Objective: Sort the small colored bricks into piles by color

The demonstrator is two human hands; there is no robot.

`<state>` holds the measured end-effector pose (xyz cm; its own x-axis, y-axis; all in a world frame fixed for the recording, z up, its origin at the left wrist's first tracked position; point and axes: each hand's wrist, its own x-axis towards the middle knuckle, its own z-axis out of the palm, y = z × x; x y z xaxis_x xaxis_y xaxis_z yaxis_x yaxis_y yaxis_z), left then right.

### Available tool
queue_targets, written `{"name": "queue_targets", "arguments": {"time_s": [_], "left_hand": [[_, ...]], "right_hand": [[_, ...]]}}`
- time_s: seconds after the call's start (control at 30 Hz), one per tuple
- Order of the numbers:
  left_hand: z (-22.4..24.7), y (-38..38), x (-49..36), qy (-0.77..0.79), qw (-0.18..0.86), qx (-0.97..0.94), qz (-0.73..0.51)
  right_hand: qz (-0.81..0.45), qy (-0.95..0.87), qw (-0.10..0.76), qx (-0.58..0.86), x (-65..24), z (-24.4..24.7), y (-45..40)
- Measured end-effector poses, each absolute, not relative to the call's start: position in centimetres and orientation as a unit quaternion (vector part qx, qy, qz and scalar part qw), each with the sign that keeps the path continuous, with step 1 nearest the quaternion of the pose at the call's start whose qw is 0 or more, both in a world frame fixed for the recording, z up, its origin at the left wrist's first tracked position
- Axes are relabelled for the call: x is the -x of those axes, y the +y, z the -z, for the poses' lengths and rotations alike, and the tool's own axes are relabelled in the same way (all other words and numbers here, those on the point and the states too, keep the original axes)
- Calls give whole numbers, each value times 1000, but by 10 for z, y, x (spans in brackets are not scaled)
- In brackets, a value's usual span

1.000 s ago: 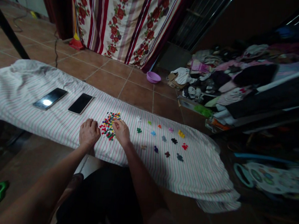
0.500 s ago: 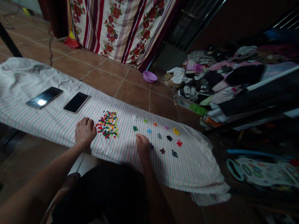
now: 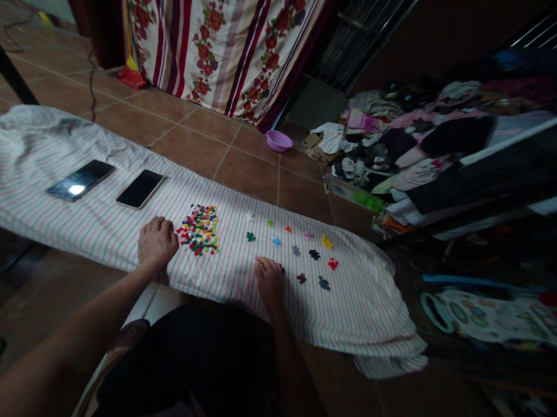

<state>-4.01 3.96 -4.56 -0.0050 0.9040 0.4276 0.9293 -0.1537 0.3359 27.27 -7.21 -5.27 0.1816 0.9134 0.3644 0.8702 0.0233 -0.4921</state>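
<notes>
Black clothing [image 3: 184, 360] is covering the lap [image 3: 200, 329] below the left hand [image 3: 158, 242] and right hand [image 3: 269, 282]; both forearms [image 3: 97, 307] are showing bare.

Bench [image 3: 347, 323]: long and narrow, draped in a cloth
Cloth [image 3: 230, 271]: white with pink and green stripes, rumpled at the left end
Left phone [image 3: 86, 178]: lying flat, bright reflection on its screen
Right phone [image 3: 140, 189]: flat, near the first, screen dark
Mixed pieces [image 3: 200, 230]: many small, multicoloured, in one loose patch
Single-colour clusters [image 3: 327, 241]: in rough rows toward the right, including white, yellow, black, red, brown
</notes>
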Motion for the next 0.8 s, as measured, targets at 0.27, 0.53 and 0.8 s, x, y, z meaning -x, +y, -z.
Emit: {"name": "queue_targets", "arguments": {"time_s": [0.27,0.53,0.8], "left_hand": [[46,41,40,-655,22,706,269],[43,40,39,-656,29,707,262],[43,41,39,-657,27,707,261]], "right_hand": [[-32,-653,311,690,-274,61,-73],[-42,-643,350,680,-276,58,-72],[-18,-652,329,683,-279,51,-63]]}}
